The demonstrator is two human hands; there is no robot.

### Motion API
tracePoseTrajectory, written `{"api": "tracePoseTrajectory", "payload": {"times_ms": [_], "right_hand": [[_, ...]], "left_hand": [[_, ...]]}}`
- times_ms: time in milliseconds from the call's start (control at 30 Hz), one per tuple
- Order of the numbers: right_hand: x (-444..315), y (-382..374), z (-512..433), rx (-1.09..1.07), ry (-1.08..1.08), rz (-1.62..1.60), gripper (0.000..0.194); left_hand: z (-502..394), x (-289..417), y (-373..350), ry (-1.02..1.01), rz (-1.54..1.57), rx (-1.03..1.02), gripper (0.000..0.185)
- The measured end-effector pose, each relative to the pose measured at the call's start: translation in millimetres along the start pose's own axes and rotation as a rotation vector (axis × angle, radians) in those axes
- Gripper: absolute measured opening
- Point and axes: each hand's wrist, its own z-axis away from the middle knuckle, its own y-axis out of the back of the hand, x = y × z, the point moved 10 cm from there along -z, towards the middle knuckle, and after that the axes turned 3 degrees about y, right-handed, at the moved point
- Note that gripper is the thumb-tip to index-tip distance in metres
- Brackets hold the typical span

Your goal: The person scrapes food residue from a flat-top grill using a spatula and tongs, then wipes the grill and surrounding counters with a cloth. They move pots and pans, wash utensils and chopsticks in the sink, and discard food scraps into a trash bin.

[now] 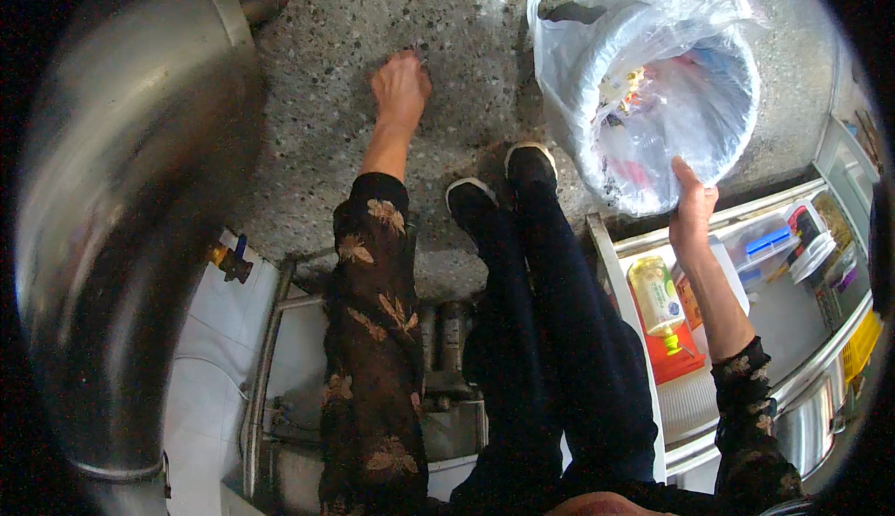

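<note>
My right hand [693, 212] grips the near rim of a round bin lined with a translucent plastic bag [570, 110], its thumb over the edge. Some small litter [633, 89] lies inside the liner, and the bag's loose handles hang over the far and left sides. Over the speckled floor [475, 47], my left hand [402, 82] is lowered with its fingers curled and slightly blurred. Whether it holds anything small cannot be seen.
A large metal vessel [133, 166] fills the left side. At the lower right, an open drawer or shelf unit [776, 313] holds a bottle of yellowish liquid [655, 296] and plastic containers [765, 236]. My shoes [531, 163] stand between my hands. A metal frame [264, 376] is at the lower left.
</note>
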Motion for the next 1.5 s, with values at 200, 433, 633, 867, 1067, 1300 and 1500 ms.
{"api": "tracePoseTrajectory", "payload": {"times_ms": [200,433,633,867,1067,1300,1500], "right_hand": [[5,0,-3,0.001,0.003,0.013,0.028],[11,-6,-3,-0.119,-0.028,0.056,0.028],[-15,-56,52,-0.293,0.014,0.167,0.035],[-54,-205,114,-0.505,0.150,0.257,0.028],[-28,-306,148,-0.584,-0.017,0.193,0.073],[-42,-184,215,-0.824,0.004,0.389,0.033],[-119,-23,256,-0.768,-0.076,0.223,0.023]], "left_hand": [[48,9,71,0.292,0.280,-0.038,0.013],[105,142,226,0.173,0.941,0.026,0.009],[104,219,262,0.137,0.587,0.071,0.009],[165,149,301,0.320,0.580,0.208,0.016],[259,168,395,0.328,0.868,0.157,0.019],[461,245,517,0.296,1.069,0.000,0.026],[582,244,594,0.411,1.087,0.208,0.024]]}}
